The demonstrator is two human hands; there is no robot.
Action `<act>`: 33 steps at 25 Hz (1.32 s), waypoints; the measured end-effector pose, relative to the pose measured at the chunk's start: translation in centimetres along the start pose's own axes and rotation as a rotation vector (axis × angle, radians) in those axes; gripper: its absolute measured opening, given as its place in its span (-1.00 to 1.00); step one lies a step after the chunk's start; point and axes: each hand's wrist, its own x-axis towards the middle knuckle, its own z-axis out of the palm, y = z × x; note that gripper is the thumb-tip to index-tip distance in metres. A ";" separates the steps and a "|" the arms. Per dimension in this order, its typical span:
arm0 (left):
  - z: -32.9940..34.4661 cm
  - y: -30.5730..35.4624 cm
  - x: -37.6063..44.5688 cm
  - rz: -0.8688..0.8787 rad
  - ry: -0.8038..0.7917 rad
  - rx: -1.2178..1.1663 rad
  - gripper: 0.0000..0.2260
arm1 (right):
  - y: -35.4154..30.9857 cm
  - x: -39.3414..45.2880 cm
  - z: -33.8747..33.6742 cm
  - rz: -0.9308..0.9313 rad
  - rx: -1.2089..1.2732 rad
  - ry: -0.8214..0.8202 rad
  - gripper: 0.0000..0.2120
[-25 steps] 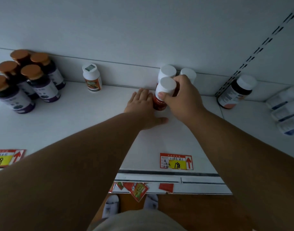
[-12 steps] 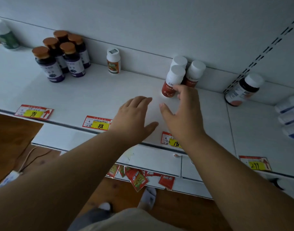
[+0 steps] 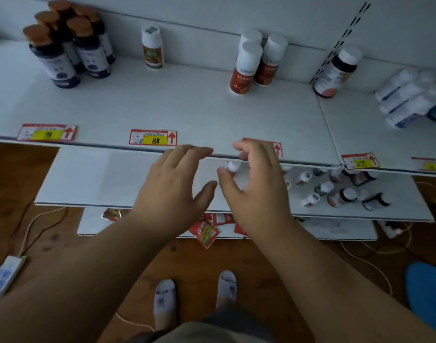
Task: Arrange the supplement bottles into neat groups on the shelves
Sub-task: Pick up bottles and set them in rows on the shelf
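Below the upper shelf point(image 3: 212, 112) edge, a red-labelled bottle point(image 3: 233, 166) stands on the lower shelf point(image 3: 88, 177) at 11 o'clock of the nearer, half-open, empty right hand point(image 3: 255, 184); left hand point(image 3: 173, 186) open, empty.

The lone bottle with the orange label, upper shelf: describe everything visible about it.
The lone bottle is a small, white, plastic-looking container with a white cap that carries a small grey sticker on top. An orange and green label wraps its lower body; the print is too blurred to read. It stands upright near the back of the upper shelf, close to the back wall, apart from the brown-capped bottles and the red-labelled bottles. Neither hand touches it.
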 end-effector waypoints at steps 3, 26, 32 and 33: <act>4.5 -2.8 -2.5 -0.057 -0.051 -0.002 -0.52 | 3.3 -3.3 2.9 0.093 0.034 -0.133 -0.69; 37.6 -17.5 2.8 -0.339 -0.070 -0.171 -0.42 | 37.1 5.5 31.0 0.732 0.390 0.247 -0.58; 24.1 -9.2 -2.4 -0.477 -0.179 -0.357 -0.24 | 24.8 -2.9 17.0 0.994 0.941 -0.164 -0.63; 21.2 -7.4 -3.4 -0.504 -0.167 -0.421 -0.23 | 22.0 -3.9 14.0 1.089 1.041 -0.221 -0.53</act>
